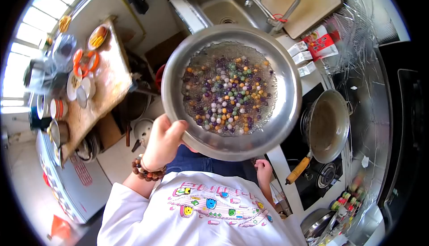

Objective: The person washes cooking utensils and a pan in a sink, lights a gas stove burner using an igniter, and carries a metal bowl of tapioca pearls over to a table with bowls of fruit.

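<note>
My left hand [161,141], with brown bead bracelets at the wrist, grips the near-left rim of a large stainless steel basin [288,85], thumb on top and the other fingers mostly hidden below. Water and many small round balls [230,94] in purple, orange, green and whitish colours lie in the basin. The basin is held up in front of me, its inside facing the camera. My right hand [263,170] is low beside my body near the counter edge, apart from the basin. Its fingers are curled in, and what they hold, if anything, is hidden.
A sink [223,5] with a tap lies beyond the basin. On the right, a wok [330,125] with a wooden handle sits on the gas stove [321,188]. A red packet [322,44] lies by the foil-covered wall. Dishes and orange-handled items crowd the left table [109,78].
</note>
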Motion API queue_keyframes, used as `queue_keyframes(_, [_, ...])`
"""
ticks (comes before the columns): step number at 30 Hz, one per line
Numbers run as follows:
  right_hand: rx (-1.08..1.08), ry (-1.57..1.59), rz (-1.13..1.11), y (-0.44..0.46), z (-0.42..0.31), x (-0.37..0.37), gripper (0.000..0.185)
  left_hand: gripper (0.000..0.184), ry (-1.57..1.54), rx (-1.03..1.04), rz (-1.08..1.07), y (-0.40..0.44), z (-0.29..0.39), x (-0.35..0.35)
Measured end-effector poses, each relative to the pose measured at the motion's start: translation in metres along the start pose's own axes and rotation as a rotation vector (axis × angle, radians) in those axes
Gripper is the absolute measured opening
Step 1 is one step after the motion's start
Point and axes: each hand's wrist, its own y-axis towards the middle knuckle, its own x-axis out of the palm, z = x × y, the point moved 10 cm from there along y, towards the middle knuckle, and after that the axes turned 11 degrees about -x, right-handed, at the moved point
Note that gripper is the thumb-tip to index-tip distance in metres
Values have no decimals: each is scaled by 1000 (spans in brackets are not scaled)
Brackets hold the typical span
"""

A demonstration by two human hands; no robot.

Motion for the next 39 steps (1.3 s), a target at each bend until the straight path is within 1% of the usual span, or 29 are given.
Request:
queue_keyframes(1, [-28, -7, -3, 3, -2, -1, 14, 23, -72, 22, 22, -11, -1, -9])
queue_keyframes(2, [6, 13, 0, 4, -2, -3, 14, 22, -109, 61, 112, -21, -3, -16])
queue_keyframes(3, [-25, -13, -26, 5, 3, -3, 14, 22, -69, 60, 67, -29, -10, -16])
queue_keyframes(5, [-42, -152, -104, 5, -21, -3, 14, 22, -44, 43, 48, -44, -32, -19])
queue_keyframes(6, [-54, -166, -123, 3, -20, -4, 14, 21, -53, 20, 42, -56, -38, -24])
queue_keyframes(7, [-111, -150, -129, 5, -20, -6, 14, 21, -171, 9, 97, -64, -49, -37])
queue_keyframes(9, [-196, -128, -159, 7, -18, 9, 14, 19, -250, 74, 158, -86, -51, -55])
queue_keyframes(10, [-160, -133, -158, 5, -10, 13, 14, 19, -238, 94, 176, -97, -53, -59])
queue_keyframes(11, [-125, -143, -155, 2, -19, 16, 14, 19, -229, 113, 193, -106, -56, -62])
queue_keyframes(12, [-186, -350, -197, -2, -37, 21, 15, 19, -261, 113, 148, -114, -61, -65])
queue_keyframes(13, [-448, -447, -38, -14, -82, 25, 15, 19, -281, 125, 166, -126, -66, -80])
queue_keyframes(15, [-167, -308, -281, -18, -68, 47, 17, 22, -296, 122, 146, -147, -76, -107])
queue_keyframes(16, [-198, -113, -274, -16, -42, 59, 19, 23, -335, 159, 180, -159, -79, -123])
queue_keyframes(17, [-211, -119, -286, -23, -45, 71, 19, 23, -347, 169, 190, -174, -83, -135])
queue_keyframes(19, [-436, -453, -210, -37, -72, 87, 16, 22, -300, 158, 183, -205, -94, -153])
queue_keyframes(20, [-456, -458, -225, -46, -80, 102, 16, 22, -293, 117, 203, -220, -105, -174])
queue_keyframes(23, [-264, -147, -343, -83, -80, 159, 19, 22, -371, 192, 283, -272, -124, -245])
queue_keyframes(25, [-304, -149, -355, -122, -88, 200, 19, 21, -309, 203, 324, -308, -136, -279])
queue_keyframes(26, [-470, -252, -330, -154, -109, 239, 17, 21, -343, 158, 319, -336, -151, -309])
queue_keyframes(27, [-630, -363, -283, -185, -130, 264, 16, 21, -350, 170, 334, -358, -158, -339])
queue_keyframes(28, [-566, -410, -395, -210, -149, 286, 18, 21, -371, 201, 377, -376, -163, -361])
queue_keyframes(29, [-437, -285, -449, -240, -160, 308, 22, 21, -395, 223, 416, -396, -170, -388])
queue_keyframes(31, [-488, -365, -476, -271, -154, 343, 23, 22, -399, 228, 456, -430, -183, -423])
queue_keyframes(32, [-665, -344, -440, -292, -169, 356, 24, 22, -398, 226, 451, -445, -189, -440])
queue_keyframes(33, [-686, -359, -423, -305, -170, 367, 21, 22, -397, 225, 449, -459, -196, -457])
queue_keyframes(34, [-553, -376, -510, -312, -161, 383, 19, 24, -481, 230, 497, -473, -209, -483])
queue_keyframes(35, [-418, -387, -592, -311, -148, 390, 18, 23, -487, 227, 619, -486, -215, -495])
queue_keyframes(37, [-440, -333, -608, -318, -136, 419, 16, 22, -564, 367, 607, -509, -213, -526])
queue_keyframes(39, [-497, -438, -576, -344, -182, 445, 16, 21, -583, 339, 662, -533, -226, -561])
